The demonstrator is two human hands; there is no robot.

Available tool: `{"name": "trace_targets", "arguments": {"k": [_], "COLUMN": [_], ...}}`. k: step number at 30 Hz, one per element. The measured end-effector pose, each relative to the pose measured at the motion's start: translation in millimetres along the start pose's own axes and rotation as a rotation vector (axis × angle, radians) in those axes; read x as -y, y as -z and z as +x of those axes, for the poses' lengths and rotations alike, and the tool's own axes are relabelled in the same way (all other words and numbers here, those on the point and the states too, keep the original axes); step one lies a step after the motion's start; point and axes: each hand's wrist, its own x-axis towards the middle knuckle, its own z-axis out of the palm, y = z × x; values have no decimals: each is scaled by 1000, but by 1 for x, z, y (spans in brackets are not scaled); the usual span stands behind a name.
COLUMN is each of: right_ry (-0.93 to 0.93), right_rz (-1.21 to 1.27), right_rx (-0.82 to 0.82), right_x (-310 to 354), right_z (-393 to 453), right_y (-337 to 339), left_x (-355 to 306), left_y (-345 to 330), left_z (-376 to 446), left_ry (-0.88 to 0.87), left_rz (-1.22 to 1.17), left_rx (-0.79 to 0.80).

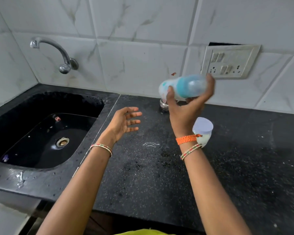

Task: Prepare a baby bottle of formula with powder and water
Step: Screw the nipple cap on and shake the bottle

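Observation:
A baby bottle (185, 87) with a blue collar and clear cap lies nearly sideways in the air, blurred by motion, with whitish liquid inside. My right hand (187, 107) is shut on it above the black counter. My left hand (126, 122) hovers over the counter to the left, palm up, fingers apart, holding nothing. A small white container (203, 131) with a pale lid stands on the counter just behind my right wrist. A steel vessel (164, 104) sits near the wall, mostly hidden by my right hand.
A black sink (41, 129) with a drain fills the left side under a steel tap (58, 53). The speckled black countertop (159, 175) stretches right. A switch and socket plate (231, 62) is on the tiled wall.

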Motion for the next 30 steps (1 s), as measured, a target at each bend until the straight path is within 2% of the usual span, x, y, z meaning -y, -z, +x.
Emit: {"name": "trace_targets", "arguments": {"k": [1, 4, 5, 7, 8, 9, 11, 12, 13, 15, 16, 17, 19, 20, 22, 23, 25, 28, 30], "right_ry": [-17, -50, -82, -218, -286, -381, -481, -510, -556, -589, -587, -617, -644, -644, -662, -656, -605, -735, -813], "right_rz": [17, -182, -178, -5, 84, 154, 62, 73, 80, 110, 113, 159, 200, 146, 186, 171, 91, 207, 248], "right_rx": [-32, 343, 336, 60, 17, 84, 508, 606, 580, 222, 152, 186, 452, 428, 228, 237, 389, 291, 330], "right_x": [0, -9, -11, -19, -27, -28, -25, -28, -25, -35, -41, -39, -42, -48, -51, -52, -48, -46, -45], "right_z": [4, 8, 8, 9, 10, 10, 3, -4, -6, -1, 4, 8, 9, 7, 7, 6, 0, -10, -9], "right_y": [-1, 2, 4, 7, 7, 8, 6, 6, 9, 13, 16, 18, 21, 23, 26, 24, 17, 11, 7], "left_x": [-2, 1, 2, 2, 1, 0, 0, 1, 2, 1, 1, 3, 8, 11, 16, 18, 24, 31, 34], "left_y": [0, 0, 0, 1, 0, -2, -6, -7, -7, -6, -5, -4, -4, -5, -9, -12, -20, -32, -38], "left_z": [2, 2, 2, 2, 4, 6, 7, 8, 8, 9, 9, 8, 7, 7, 7, 6, 3, -1, -5], "left_ry": [4, 30, 27, 20, 20, 30, 63, 70, 66, 53, 58, 72, 108, 114, 124, 148, 238, 339, 340], "left_rz": [2, 3, -2, -5, -5, -6, -6, -4, -1, 8, 5, -4, 3, 11, 10, 6, 36, 51, -114], "left_rx": [-10, -13, -1, 19, 20, 16, 5, 1, -4, -10, -9, -11, -8, -6, 29, 76, 211, 399, 465]}}
